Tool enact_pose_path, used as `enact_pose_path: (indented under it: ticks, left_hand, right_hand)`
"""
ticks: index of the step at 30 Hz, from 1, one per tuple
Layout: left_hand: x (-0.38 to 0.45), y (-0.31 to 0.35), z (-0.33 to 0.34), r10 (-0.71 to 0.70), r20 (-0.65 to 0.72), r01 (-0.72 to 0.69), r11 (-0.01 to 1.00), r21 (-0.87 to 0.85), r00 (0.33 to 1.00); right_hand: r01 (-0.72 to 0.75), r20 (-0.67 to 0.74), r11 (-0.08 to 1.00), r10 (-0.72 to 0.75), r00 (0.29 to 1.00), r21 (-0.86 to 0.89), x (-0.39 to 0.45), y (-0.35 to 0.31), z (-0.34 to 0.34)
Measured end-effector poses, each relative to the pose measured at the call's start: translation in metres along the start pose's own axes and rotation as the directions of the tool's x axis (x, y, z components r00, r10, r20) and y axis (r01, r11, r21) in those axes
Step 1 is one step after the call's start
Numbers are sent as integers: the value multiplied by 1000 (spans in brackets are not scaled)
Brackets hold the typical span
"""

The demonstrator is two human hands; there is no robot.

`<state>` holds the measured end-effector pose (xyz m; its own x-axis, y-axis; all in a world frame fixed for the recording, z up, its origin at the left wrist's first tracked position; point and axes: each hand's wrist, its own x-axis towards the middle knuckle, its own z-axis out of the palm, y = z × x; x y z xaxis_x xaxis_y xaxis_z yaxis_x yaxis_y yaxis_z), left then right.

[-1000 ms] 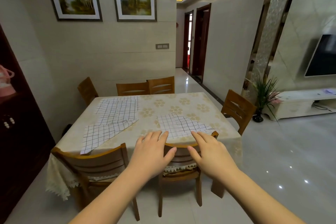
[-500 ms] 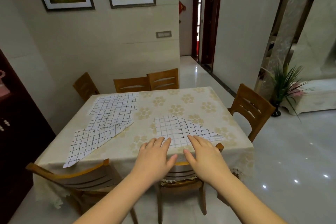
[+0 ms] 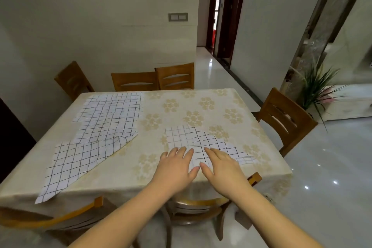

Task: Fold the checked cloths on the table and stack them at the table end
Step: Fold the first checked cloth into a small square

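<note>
While both bare forearms are reaching forward over the near edge of the square table (image 3: 201, 106) with its cream floral covering, the left hand (image 3: 177, 167) and right hand (image 3: 223, 167) are lying palm-down, fingers spread, each grip released and grasping nothing. Their fingertips are resting on the small white black-checked cloth (image 3: 201, 141), hiding its near edge. Two larger white checked cloths (image 3: 104, 127) are lying overlapped and rumpled on the left side, one corner hanging past the edge.
</note>
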<state>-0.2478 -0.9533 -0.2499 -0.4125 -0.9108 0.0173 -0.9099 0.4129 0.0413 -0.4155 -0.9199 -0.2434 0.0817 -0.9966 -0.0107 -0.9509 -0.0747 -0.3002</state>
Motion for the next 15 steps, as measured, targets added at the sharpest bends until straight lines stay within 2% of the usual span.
enact_pose_path:
  ticks: [6,15]
  left_hand:
    - [65,-38,18,48,29,-48,999,-14,998]
    - [147,-46,62,75,113,-63,992,-105,991]
  right_hand:
    - [-83,38,996,84,996,-28,56,14,18]
    - [-151,159,987,157,975,-50,117,69,49]
